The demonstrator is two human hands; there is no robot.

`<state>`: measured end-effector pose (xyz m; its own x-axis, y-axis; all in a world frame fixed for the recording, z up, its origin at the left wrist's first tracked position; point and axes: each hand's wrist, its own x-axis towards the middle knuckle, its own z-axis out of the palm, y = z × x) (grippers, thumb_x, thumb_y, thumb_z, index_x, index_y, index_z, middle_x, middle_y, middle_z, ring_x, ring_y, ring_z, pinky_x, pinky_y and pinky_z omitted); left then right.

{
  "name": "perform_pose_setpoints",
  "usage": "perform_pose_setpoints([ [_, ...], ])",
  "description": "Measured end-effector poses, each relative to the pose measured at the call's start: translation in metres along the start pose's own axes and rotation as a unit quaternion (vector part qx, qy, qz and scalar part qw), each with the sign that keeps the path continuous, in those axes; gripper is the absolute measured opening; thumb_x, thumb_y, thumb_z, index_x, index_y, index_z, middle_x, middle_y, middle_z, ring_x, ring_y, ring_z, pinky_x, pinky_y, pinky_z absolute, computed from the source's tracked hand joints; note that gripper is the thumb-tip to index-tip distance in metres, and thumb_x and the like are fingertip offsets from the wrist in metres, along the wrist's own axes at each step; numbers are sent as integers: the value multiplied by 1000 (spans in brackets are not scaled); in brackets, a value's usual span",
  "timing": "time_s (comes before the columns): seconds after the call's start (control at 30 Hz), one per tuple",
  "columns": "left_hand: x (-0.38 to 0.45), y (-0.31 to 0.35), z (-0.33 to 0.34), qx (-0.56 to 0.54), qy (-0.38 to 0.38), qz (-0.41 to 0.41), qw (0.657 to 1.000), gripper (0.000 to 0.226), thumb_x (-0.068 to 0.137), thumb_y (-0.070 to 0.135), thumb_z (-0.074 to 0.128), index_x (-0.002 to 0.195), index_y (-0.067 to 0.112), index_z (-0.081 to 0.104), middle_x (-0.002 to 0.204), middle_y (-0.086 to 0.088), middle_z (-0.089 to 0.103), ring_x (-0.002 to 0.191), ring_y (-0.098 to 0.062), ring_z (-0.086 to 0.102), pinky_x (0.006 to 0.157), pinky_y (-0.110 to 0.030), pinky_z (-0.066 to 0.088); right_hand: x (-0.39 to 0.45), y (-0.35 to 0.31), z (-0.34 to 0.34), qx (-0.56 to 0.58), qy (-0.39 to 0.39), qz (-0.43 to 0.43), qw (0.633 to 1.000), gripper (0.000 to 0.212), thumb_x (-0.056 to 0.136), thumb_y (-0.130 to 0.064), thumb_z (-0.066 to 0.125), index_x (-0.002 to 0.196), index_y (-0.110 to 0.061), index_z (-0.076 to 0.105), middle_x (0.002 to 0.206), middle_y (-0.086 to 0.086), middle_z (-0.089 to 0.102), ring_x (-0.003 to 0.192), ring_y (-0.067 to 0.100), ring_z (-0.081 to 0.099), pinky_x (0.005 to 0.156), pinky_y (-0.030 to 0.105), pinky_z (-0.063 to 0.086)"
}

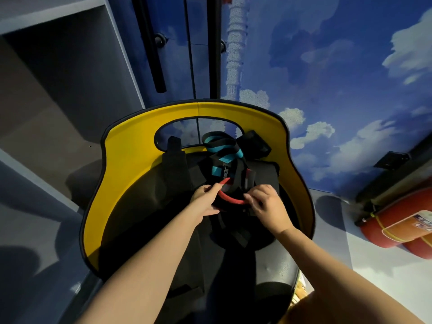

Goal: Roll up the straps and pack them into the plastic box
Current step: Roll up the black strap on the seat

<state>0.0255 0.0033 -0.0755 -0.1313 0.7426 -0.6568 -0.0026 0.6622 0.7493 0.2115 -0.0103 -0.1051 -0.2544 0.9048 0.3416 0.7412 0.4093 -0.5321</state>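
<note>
Left hand [205, 197] pinching near-left end of curved red-edged black strap [230, 200]; right hand [266, 204] gripping its right end. Strap bowed between both hands, over black seat of yellow-backed chair [131, 160]. Black-and-teal strap [221, 148] heaped farther back.
</note>
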Motion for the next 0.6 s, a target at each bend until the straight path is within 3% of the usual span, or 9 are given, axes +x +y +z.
perform_pose_setpoints([
  [0.2, -2, 3, -3, 55, 14, 26, 998, 53, 89, 41, 58, 136, 19, 45, 141, -9, 44, 116, -31, 55, 75, -34, 57, -1, 8, -5, 72, 14, 162, 984, 13, 90, -19, 61, 100, -12, 65, 98, 1, 61, 98, 19, 57, 80, 19, 37],
  [0.27, -1, 1, -6, 74, 10, 28, 997, 50, 91, 40, 55, 136, 19, 45, 141, -9, 43, 121, -30, 51, 80, -35, 56, 0, 14, -7, 84, 34, 224, 970, 27, 87, -27, 64, 110, -11, 61, 109, 4, 58, 107, 21, 54, 87, 23, 40],
  [0.33, 0, -2, -10, 80, 1, 19, 997, 46, 93, 40, 51, 134, 19, 45, 143, -11, 41, 124, -31, 49, 84, -35, 54, 2, 18, -10, 99, 37, 285, 953, 55, 83, -40, 67, 128, -13, 50, 129, 7, 50, 124, 24, 44, 101, 32, 37],
  [0.43, 0, -3, -16, 60, -1, -6, 998, 37, 94, 40, 47, 125, 21, 48, 144, -12, 40, 119, -35, 53, 87, -38, 53, 11, 16, -15, 250, -10, 355, 901, 82, 77, -43, 72, 143, -14, 33, 142, 6, 42, 133, 23, 39, 102, 30, 36],
  [0.5, 0, -2, -18, 31, 3, -21, 999, 47, 94, 42, 46, 135, 18, 42, 145, -14, 40, 117, -38, 54, 88, -40, 52, 22, 18, -13, 287, -27, 371, 883, 74, 78, -35, 74, 140, -12, 39, 140, 11, 46, 129, 24, 45, 97, 29, 39],
  [0.6, -1, 3, -19, -48, 1, -45, 998, 61, 91, 49, 49, 141, 15, 36, 142, -18, 43, 111, -40, 58, 81, -41, 53, 37, 20, -16, 294, 28, 368, 882, 47, 83, -21, 70, 125, -5, 55, 123, 17, 58, 111, 23, 56, 85, 27, 43],
])
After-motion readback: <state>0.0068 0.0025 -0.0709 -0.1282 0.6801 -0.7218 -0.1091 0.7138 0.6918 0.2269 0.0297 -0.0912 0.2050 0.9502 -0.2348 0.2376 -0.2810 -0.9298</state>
